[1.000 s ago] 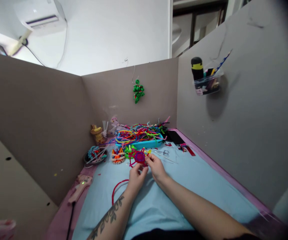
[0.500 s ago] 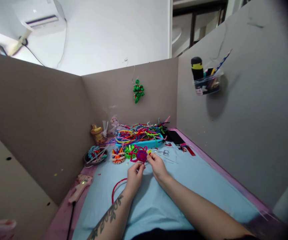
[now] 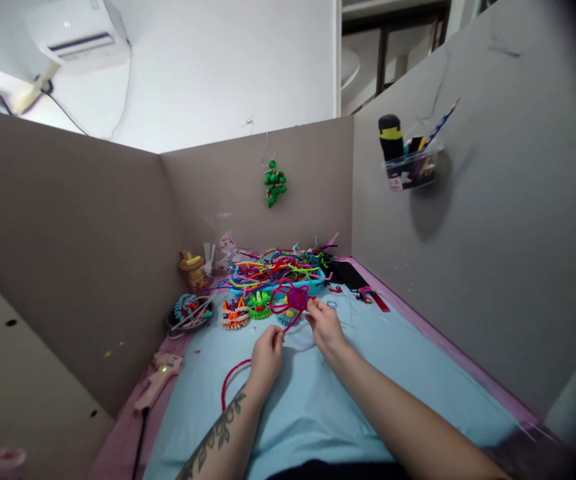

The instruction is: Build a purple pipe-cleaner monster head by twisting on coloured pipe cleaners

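Observation:
My right hand [image 3: 324, 325] pinches the lower edge of a small round piece woven from magenta and purple pipe cleaners [image 3: 295, 297], held just above the light blue mat [image 3: 348, 393]. My left hand [image 3: 268, 353] is closed on a red pipe cleaner strand [image 3: 231, 380] that runs from the woven piece down past my wrist and curves on the mat. Behind the piece stands a blue tray heaped with coloured pipe cleaners [image 3: 273, 270].
Small finished pipe-cleaner figures [image 3: 245, 310] stand left of the woven piece, with a round bundle [image 3: 189, 312] further left. A glue gun [image 3: 157, 380] lies on the pink edge at left. Scissors [image 3: 332, 305] lie behind my right hand. Cardboard walls enclose three sides; a pen holder [image 3: 411, 167] hangs right.
My right hand has lifted the woven piece up and to the right, away from my left hand. The red strand between the two hands is drawn out longer.

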{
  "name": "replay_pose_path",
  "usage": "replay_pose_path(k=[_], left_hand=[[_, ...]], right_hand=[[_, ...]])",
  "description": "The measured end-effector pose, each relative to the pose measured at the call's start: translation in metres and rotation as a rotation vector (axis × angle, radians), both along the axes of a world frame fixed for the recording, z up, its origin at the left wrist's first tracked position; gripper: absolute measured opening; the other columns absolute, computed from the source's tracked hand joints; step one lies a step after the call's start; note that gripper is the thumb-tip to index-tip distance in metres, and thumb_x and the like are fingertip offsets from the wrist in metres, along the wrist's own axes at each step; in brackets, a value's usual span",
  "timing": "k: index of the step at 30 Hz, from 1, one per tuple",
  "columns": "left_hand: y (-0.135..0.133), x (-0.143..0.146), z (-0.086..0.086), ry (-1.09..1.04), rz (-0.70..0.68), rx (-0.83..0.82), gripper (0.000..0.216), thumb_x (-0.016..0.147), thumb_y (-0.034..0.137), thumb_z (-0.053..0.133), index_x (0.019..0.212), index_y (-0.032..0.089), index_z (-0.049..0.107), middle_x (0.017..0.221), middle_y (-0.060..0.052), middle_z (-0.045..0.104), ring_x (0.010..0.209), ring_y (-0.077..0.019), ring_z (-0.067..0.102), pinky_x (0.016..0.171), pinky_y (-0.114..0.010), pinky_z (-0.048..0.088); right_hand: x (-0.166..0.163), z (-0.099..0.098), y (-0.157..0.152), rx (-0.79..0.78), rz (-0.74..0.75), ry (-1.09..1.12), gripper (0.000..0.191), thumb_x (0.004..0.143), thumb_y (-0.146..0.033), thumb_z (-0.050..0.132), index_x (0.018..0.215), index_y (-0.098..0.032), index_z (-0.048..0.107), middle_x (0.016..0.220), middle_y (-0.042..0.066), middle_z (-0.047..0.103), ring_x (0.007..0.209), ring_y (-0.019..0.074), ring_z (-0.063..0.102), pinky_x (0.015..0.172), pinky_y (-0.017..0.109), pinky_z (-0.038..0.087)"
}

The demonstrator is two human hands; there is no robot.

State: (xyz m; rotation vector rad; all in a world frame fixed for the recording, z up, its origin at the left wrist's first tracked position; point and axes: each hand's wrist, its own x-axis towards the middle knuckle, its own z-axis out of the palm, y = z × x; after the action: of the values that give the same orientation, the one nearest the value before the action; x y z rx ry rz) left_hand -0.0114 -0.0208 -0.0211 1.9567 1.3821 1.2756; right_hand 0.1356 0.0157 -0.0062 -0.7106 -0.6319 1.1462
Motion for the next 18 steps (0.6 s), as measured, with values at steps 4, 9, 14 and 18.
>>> replay_pose_path(k=[4, 9, 14, 18], left_hand=[[0.002, 0.0, 0.004, -0.202, -0.003, -0.051, 0.015, 0.076, 0.028, 0.051, 0.066, 0.018, 0.055, 0.061, 0.001, 0.054, 0.061, -0.0143, 0.049, 0.062, -0.025, 0.036], [0.013, 0.001, -0.003, -0.515, 0.012, -0.187, 0.02, 0.07, 0.036, 0.06, 0.07, 0.017, 0.057, 0.062, -0.001, 0.059, 0.062, -0.0156, 0.055, 0.059, -0.025, 0.04], [0.021, -0.002, -0.009, -0.66, 0.041, -0.2, 0.031, 0.069, 0.046, 0.06, 0.078, 0.016, 0.056, 0.088, -0.008, 0.066, 0.079, -0.0185, 0.061, 0.068, -0.029, 0.046], [0.021, -0.007, -0.005, -0.72, 0.101, -0.095, 0.028, 0.065, 0.042, 0.067, 0.073, 0.016, 0.059, 0.105, -0.01, 0.062, 0.097, -0.0213, 0.057, 0.081, -0.031, 0.043]], right_hand=[[0.004, -0.003, 0.005, -0.049, 0.026, 0.137, 0.027, 0.054, -0.033, 0.078, 0.065, -0.018, 0.059, 0.062, -0.004, 0.059, 0.056, 0.0088, 0.051, 0.051, 0.018, 0.04], [-0.004, -0.013, 0.008, -0.057, 0.196, 0.317, 0.017, 0.063, -0.023, 0.075, 0.066, -0.018, 0.059, 0.057, -0.004, 0.061, 0.051, 0.0087, 0.055, 0.05, 0.02, 0.046], [-0.013, -0.016, 0.007, -0.16, 0.339, 0.502, 0.007, 0.074, -0.012, 0.064, 0.07, -0.018, 0.06, 0.059, -0.001, 0.064, 0.053, 0.0104, 0.059, 0.052, 0.022, 0.051], [-0.013, -0.018, 0.007, -0.253, 0.436, 0.519, 0.01, 0.079, -0.012, 0.058, 0.071, -0.017, 0.059, 0.058, -0.001, 0.062, 0.051, 0.0097, 0.059, 0.053, 0.022, 0.053]])
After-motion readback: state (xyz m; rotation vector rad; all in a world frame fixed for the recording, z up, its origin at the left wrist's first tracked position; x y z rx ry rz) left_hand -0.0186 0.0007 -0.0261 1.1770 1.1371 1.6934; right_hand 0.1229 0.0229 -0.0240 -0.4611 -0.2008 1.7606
